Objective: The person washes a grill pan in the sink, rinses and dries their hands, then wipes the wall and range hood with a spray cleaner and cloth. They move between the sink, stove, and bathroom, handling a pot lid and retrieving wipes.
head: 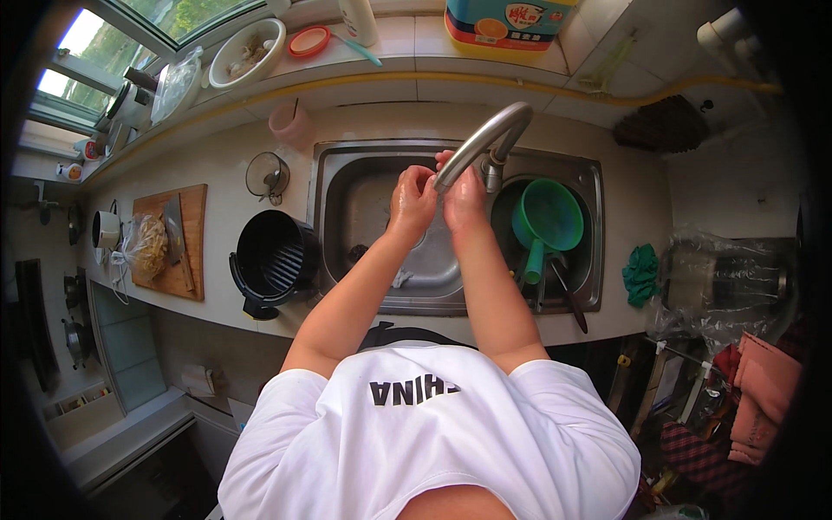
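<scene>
Both of my hands are over the large basin of a stainless steel sink (351, 214), close together under the spout of a curved metal faucet (484, 140). My left hand (414, 200) looks wet, its fingers bent near the spout's end. My right hand (464, 195) is just beside it, partly covered by the faucet, its palm side partly showing. Whether anything small is between the fingers cannot be seen. A green plastic ladle (548, 214) rests over the smaller round basin, right of my right forearm. Below it lies a dark-handled utensil (571, 299).
Left of the sink stand a black air fryer basket (273, 257) and a clear cup (267, 175). Farther left, a wooden cutting board (198, 240) holds a cleaver (174, 227) and a bagged food (148, 247). A green cloth (641, 275) lies to the right.
</scene>
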`<action>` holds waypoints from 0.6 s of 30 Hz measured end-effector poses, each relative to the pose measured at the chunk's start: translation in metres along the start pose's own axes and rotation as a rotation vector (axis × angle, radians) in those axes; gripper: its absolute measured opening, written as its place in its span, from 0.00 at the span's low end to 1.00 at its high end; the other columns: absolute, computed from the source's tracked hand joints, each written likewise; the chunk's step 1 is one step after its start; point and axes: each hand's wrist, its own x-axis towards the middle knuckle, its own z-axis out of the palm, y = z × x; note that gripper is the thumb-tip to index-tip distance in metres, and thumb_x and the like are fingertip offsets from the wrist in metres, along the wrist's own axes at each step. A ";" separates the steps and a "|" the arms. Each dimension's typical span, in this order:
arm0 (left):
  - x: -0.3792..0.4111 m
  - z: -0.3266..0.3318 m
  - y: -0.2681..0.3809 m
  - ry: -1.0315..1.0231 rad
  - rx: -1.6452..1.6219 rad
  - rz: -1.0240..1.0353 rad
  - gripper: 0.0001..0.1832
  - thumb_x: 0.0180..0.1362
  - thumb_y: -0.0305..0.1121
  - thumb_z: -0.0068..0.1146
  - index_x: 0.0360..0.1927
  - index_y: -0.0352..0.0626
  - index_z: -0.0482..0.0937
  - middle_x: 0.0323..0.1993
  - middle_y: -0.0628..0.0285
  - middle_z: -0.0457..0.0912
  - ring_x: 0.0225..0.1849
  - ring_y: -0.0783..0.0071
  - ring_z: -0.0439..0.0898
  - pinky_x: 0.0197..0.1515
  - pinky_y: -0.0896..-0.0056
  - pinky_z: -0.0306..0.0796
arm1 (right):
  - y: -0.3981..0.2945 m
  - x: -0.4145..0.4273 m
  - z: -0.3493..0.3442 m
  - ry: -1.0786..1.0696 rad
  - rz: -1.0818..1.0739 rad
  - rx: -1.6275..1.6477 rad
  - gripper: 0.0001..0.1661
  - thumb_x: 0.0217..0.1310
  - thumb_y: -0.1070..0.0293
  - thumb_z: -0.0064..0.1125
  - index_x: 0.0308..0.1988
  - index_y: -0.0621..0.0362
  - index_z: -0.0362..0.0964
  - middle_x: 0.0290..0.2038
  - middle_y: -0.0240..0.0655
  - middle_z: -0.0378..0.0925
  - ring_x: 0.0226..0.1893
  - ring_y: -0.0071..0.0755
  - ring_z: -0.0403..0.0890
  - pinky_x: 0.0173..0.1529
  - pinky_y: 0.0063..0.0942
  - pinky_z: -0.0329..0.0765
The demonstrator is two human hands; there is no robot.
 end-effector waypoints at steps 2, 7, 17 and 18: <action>-0.001 0.004 -0.008 -0.113 -0.133 -0.097 0.08 0.60 0.32 0.52 0.31 0.38 0.75 0.25 0.66 0.76 0.28 0.80 0.75 0.31 0.78 0.69 | -0.003 -0.008 -0.003 -0.095 0.144 -0.106 0.22 0.69 0.59 0.33 0.44 0.64 0.69 0.40 0.43 0.77 0.40 0.35 0.78 0.51 0.32 0.75; -0.004 0.010 0.031 -0.311 -0.322 -0.340 0.16 0.63 0.39 0.52 0.23 0.40 0.74 0.15 0.70 0.71 0.21 0.84 0.72 0.22 0.79 0.64 | -0.010 -0.017 -0.019 -0.113 0.415 0.026 0.22 0.67 0.53 0.37 0.36 0.58 0.72 0.33 0.36 0.78 0.35 0.31 0.78 0.40 0.26 0.74; 0.018 0.019 0.093 -0.285 0.304 -0.173 0.09 0.60 0.36 0.53 0.31 0.41 0.77 0.22 0.53 0.77 0.25 0.59 0.75 0.29 0.67 0.68 | -0.037 -0.048 0.020 -0.272 0.489 0.365 0.39 0.61 0.31 0.36 0.46 0.57 0.69 0.43 0.46 0.74 0.43 0.46 0.76 0.49 0.45 0.75; 0.021 0.018 0.093 -0.288 0.266 -0.214 0.09 0.60 0.36 0.53 0.31 0.41 0.77 0.23 0.55 0.77 0.25 0.61 0.75 0.29 0.68 0.68 | -0.037 -0.051 0.024 -0.280 0.458 0.327 0.40 0.60 0.30 0.35 0.46 0.57 0.69 0.43 0.46 0.74 0.42 0.46 0.77 0.48 0.45 0.75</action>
